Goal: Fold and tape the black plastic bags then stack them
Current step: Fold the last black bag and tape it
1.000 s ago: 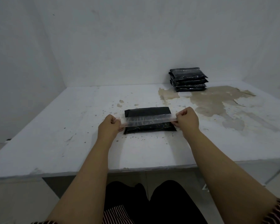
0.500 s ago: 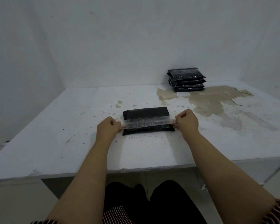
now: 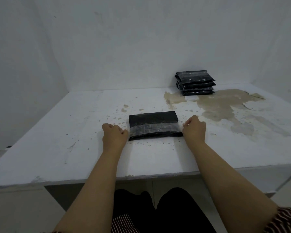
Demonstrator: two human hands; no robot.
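Lap: dark trousers (image 3: 158, 212) and a striped red-and-white hem (image 3: 123, 223) are showing below the counter's front edge.
Arms: both bare forearms are reaching forward over the counter (image 3: 57, 140), a white top with chipped paint and tan patches on its right half.
Left hand (image 3: 113, 137): it is lying curled just beside the left end of the bag; its grip is closed down to a pinch on the left end of the tape.
Right hand (image 3: 194, 129): it is lying curled against the right end of the bag; its grip is likewise pinched shut on the right end of the tape.
Bag (image 3: 154, 119): a folded black plastic bag is lying flat near the middle of the counter, between the two hands, looking like a wide, matte, slightly creased rectangle.
Tape (image 3: 154, 128): a clear, shiny strip is stretching across the near half of the bag from side to side, its ends reaching past both edges.
Stack (image 3: 196, 82): four or so folded, taped black bags are sitting piled at the back right, close to the white wall (image 3: 141, 39).
Writing: no readable label or brand is showing on the bags or tape.
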